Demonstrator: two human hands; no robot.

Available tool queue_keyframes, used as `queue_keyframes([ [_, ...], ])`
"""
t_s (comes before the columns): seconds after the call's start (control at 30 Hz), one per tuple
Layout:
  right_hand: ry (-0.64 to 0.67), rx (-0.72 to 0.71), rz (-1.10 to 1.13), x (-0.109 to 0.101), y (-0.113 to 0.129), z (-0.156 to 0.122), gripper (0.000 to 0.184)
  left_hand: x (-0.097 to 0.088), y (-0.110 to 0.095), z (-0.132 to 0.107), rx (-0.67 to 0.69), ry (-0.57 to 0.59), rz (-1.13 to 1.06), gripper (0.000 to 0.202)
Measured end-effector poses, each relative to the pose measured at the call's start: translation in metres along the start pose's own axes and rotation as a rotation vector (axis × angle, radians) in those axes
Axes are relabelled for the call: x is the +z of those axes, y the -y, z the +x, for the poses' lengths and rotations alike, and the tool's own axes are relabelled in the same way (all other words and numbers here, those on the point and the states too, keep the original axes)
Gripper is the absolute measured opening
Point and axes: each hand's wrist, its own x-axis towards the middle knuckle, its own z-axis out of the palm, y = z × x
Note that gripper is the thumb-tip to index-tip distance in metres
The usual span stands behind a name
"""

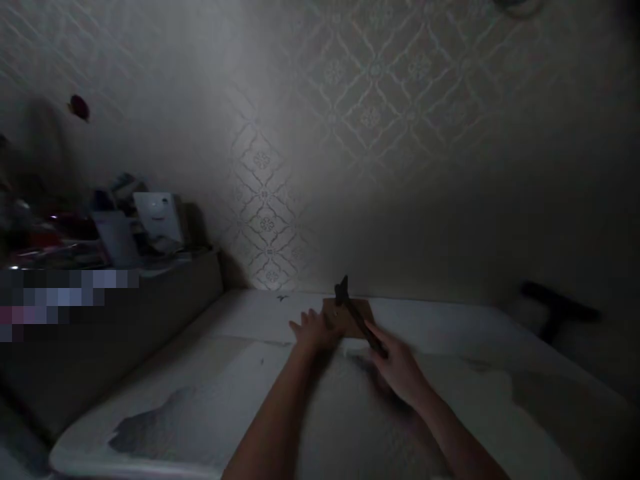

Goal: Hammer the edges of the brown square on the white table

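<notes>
One hammer (362, 323) is filling the grip of your right hand (399, 365), which is closing round the lower part of the handle. That handle is slanting across a brown board (346, 325), and the hammer's head is appearing at the board's far edge; whether it is touching the wood, you cannot tell. The board is lying flat on the white desk (240, 380), near the patterned wall (310, 120). Your left hand (312, 331) is reaching the board's left side, some fingers spreading outward; dim light is hiding whether the others are pinching anything. Grey patches (167, 420) are marking the desk's surface. Over to the left, a cabinet (170, 300) is carrying a white box (157, 217) among blurred clutter. Off to the right, a dark T-shaped thing (560, 307) is showing, too blurred for you to identify.
</notes>
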Motion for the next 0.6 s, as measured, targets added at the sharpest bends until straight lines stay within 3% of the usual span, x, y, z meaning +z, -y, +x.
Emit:
queue_keyframes([
  [0.23, 0.075, -0.065, -0.072, 0.0016, -0.0016, -0.0029, 0.055, 0.002, 0.0008, -0.0005, 0.011, -0.033, -0.012, 0.086],
  [0.6, 0.076, -0.055, -0.101, 0.0022, -0.0037, -0.0039, 0.056, 0.002, 0.0022, 0.0, 0.015, -0.027, -0.006, 0.085],
])
